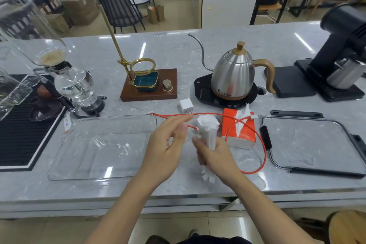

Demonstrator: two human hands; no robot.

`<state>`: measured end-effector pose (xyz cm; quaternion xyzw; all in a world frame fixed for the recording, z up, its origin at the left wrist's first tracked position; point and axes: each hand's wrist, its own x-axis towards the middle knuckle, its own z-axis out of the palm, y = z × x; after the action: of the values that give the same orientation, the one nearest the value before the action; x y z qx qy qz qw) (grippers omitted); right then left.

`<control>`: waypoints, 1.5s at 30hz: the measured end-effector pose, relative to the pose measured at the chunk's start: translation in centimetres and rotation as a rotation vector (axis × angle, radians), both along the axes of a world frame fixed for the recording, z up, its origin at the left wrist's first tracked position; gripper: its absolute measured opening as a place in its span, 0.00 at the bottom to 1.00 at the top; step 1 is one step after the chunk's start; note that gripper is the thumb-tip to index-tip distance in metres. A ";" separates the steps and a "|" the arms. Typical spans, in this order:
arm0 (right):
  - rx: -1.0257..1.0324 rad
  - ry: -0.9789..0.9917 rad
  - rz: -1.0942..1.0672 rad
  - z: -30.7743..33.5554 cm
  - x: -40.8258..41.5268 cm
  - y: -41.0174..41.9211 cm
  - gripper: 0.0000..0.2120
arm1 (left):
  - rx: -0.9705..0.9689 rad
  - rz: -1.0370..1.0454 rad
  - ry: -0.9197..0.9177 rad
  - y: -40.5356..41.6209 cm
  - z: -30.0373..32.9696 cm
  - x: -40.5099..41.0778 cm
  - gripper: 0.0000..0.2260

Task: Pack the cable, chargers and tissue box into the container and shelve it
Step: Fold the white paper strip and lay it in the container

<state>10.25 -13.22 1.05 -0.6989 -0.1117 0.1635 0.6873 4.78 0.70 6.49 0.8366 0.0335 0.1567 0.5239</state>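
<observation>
The right hand grips a white charger upright above the marble counter. The left hand pinches the orange cable near its plug, fingers curled. The cable loops right over the orange tissue box. A second white charger lies behind. The clear, round-cornered container sits left, its lid right, bare counter between.
</observation>
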 end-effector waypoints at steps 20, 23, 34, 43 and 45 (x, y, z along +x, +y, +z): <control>0.508 0.112 0.038 5.4 -1.6 -0.3 0.12 | -1.754 0.273 0.523 -6.0 -2.6 -1.4 0.29; 0.477 0.150 -0.054 5.1 -2.3 0.3 0.17 | -1.750 0.305 0.539 -6.1 -2.4 -1.5 0.29; 0.410 0.163 -0.030 3.5 -3.9 1.7 0.20 | -1.685 0.418 0.581 -6.2 -1.7 -2.3 0.23; 0.422 0.204 0.040 3.5 -4.1 1.6 0.22 | -1.681 0.514 0.524 -5.9 -1.7 -2.4 0.30; 0.460 0.214 0.043 3.5 -4.1 1.5 0.21 | -1.719 0.508 0.493 -5.9 -2.1 -2.2 0.29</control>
<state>6.19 -11.75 4.52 -0.5002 -0.0874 0.2211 0.8327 2.56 -5.17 4.43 0.1383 0.4305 0.0057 0.8919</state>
